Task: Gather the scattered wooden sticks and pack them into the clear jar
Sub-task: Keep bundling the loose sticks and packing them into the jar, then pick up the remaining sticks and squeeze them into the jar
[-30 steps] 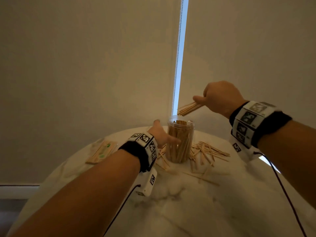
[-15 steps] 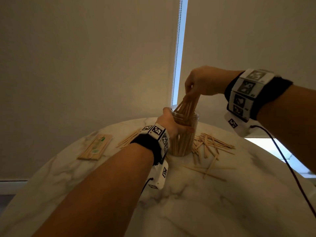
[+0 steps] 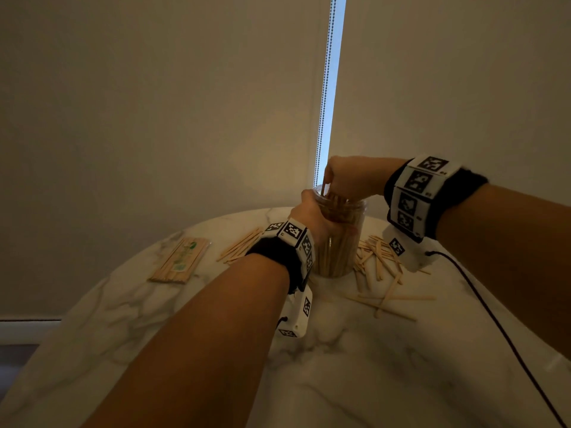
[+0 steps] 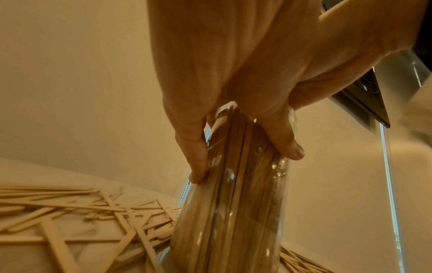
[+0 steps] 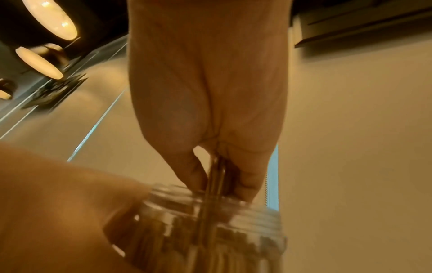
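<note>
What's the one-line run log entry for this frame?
left hand: holds jar | right hand: pushing sticks into jar | loose sticks: on table

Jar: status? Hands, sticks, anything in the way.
Left hand grips jar, upright on table. Right hand pinches sticks at jar mouth. Loose sticks remain beside jar; nothing blocking.

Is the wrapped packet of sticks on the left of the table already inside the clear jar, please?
No, the wrapped packet lies flat on the marble table, well apart from the clear jar that the left hand grips.
</note>
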`<move>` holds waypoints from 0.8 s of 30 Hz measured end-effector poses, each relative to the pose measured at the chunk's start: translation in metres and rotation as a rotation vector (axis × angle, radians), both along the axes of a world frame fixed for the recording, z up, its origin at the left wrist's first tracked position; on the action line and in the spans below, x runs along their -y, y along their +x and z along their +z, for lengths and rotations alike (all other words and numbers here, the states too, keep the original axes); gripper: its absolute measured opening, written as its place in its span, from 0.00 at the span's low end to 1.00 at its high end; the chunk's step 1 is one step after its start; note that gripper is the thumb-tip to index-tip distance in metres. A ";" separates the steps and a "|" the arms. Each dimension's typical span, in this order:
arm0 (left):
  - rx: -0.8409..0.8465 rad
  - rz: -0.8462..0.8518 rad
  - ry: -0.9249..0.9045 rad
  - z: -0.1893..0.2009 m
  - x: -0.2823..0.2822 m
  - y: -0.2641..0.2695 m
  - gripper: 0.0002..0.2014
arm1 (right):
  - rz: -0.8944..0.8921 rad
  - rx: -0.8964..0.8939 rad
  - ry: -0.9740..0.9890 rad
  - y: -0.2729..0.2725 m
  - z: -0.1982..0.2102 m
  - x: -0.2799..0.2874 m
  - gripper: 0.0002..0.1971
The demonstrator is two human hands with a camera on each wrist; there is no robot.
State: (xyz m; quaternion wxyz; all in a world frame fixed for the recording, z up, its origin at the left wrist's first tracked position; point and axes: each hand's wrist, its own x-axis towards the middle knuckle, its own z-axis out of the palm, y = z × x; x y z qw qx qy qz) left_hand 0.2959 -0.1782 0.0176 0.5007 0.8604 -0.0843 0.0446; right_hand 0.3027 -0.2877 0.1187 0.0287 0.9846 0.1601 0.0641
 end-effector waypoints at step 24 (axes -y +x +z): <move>-0.043 -0.006 0.020 0.002 -0.002 0.000 0.52 | 0.019 0.131 0.219 -0.006 -0.007 0.019 0.08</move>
